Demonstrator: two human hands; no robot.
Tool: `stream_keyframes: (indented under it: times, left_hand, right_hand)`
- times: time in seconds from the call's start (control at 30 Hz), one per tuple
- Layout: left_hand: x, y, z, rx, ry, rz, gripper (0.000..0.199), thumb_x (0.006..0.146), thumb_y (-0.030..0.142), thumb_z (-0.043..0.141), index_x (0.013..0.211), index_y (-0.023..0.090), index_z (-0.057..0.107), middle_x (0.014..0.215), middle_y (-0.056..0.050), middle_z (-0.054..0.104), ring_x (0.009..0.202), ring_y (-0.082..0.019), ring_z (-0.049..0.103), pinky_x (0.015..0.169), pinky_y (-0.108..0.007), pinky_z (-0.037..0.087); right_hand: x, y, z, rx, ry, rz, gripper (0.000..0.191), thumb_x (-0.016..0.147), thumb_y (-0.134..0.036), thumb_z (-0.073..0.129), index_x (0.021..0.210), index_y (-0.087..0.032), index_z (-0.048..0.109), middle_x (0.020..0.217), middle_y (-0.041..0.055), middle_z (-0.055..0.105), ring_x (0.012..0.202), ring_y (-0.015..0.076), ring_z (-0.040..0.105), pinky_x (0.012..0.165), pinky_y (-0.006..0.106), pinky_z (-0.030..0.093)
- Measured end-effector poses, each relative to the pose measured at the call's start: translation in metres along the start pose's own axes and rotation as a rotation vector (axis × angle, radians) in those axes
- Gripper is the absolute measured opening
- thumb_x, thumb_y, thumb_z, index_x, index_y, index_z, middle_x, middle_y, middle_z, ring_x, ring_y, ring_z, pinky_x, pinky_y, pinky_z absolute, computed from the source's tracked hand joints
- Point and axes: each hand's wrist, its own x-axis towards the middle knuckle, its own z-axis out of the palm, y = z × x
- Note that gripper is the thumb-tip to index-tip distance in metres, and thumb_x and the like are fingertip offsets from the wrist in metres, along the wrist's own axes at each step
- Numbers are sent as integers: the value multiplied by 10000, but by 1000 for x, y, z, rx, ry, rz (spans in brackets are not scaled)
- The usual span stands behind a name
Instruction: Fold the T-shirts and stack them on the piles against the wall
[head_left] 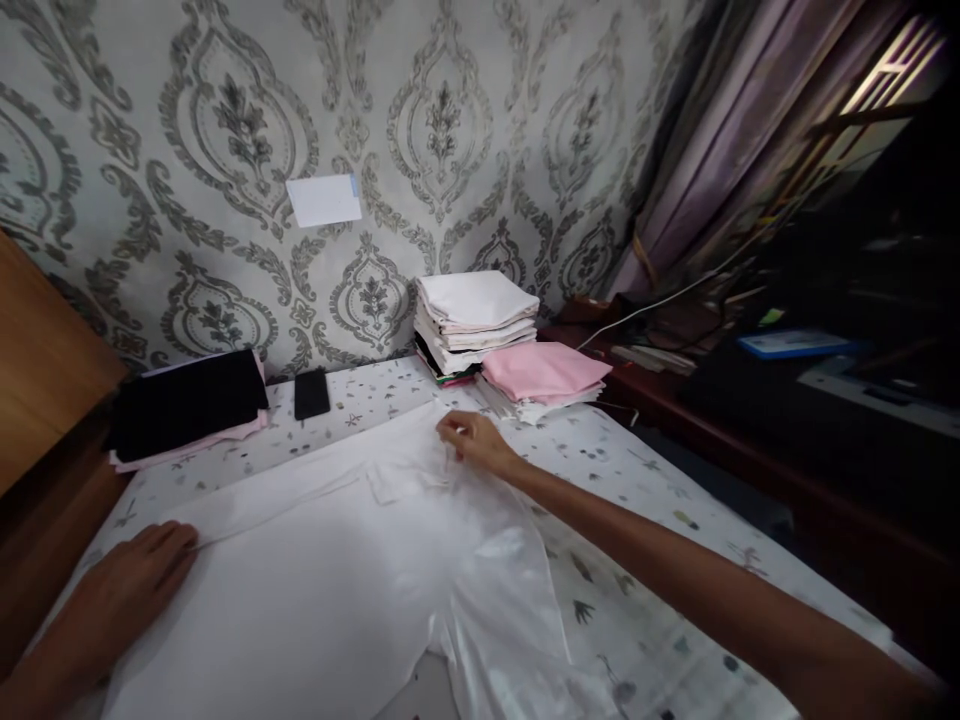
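Grey wallpaper with a large ornate medallion pattern (352,90) forms the background. Below it extends a white cloth with small plant-like prints (630,460), on which most items lie. Purple curtain fabric (735,150) hangs at far right, gathered low down.

White fabric garment (300,580): spread across the near part of the printed cloth, loosely creased toward the right, its lower part cut off by the frame.

Stacks: black folded cloth (195,400) lies over pink cloth at far left. A tall pile of folded cloth, white on top (476,325), stands near the wall; a lower pile topped with pink cloth (544,372) sits just beside it.

Left hand (142,570): palm down on the garment's left side; whether its grip is closed on the fabric cannot be told. Right hand (480,440): fingertips together, grip pinching the garment's far edge.

Smaller items: a white rectangular card (324,200) against the wallpaper; a black flat rectangular object (311,395) near the black cloth.
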Motion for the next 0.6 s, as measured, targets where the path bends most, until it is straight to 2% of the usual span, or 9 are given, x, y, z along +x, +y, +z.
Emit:
stream_keyframes:
  times: [0.1,0.2,0.27,0.37,0.43,0.5,0.6]
  left_hand:
    - [2,-1,-1,-41,-5,14,445,867,468,347,1008,236,699,1087,-112,721,1022,-306,671,916,-449,521]
    - [1,6,-10,-58,-25,12,431,874,441,333,1007,229,684,1079,-114,712,1004,-295,670,885,-424,527]
    - [-1,14,-22,-51,-49,24,400,876,419,324,942,226,668,1017,-109,705,970,-282,666,852,-399,525]
    - [-5,19,-41,-83,-111,19,365,885,419,330,871,217,633,951,-89,685,915,-249,650,808,-351,511]
    - [-6,14,-48,-163,-151,-17,358,898,434,340,873,212,621,920,-63,679,846,-213,639,761,-308,498]
    - [-5,5,-48,-234,-177,-88,364,905,459,349,894,210,615,861,-36,675,764,-189,625,702,-279,478]
    - [2,-7,-38,-268,-168,-185,417,893,513,351,1008,206,609,785,-19,666,705,-193,620,657,-273,456]
  right_hand:
    - [34,12,-1,-224,78,76,228,924,-277,499,993,-170,688,946,45,720,767,158,665,709,251,476]
    - [56,22,6,-305,59,55,272,889,-311,589,1116,-198,688,1105,79,693,957,210,653,795,277,468]
    - [62,27,12,-349,34,51,278,892,-294,576,1119,-194,701,1162,115,671,1014,246,642,808,303,467]
    - [69,34,18,-391,25,86,309,916,-211,474,1098,-156,716,1156,173,671,1032,294,640,800,350,466]
    - [76,38,20,-405,39,110,321,909,-199,465,1110,-156,712,1147,174,685,1042,293,636,802,345,462]
    - [84,40,21,-405,42,116,325,897,-205,482,1139,-154,694,1117,162,703,1039,277,635,795,322,458]
    - [99,42,19,-381,11,102,317,843,-169,531,1117,-145,689,1035,136,721,970,247,643,742,280,448]
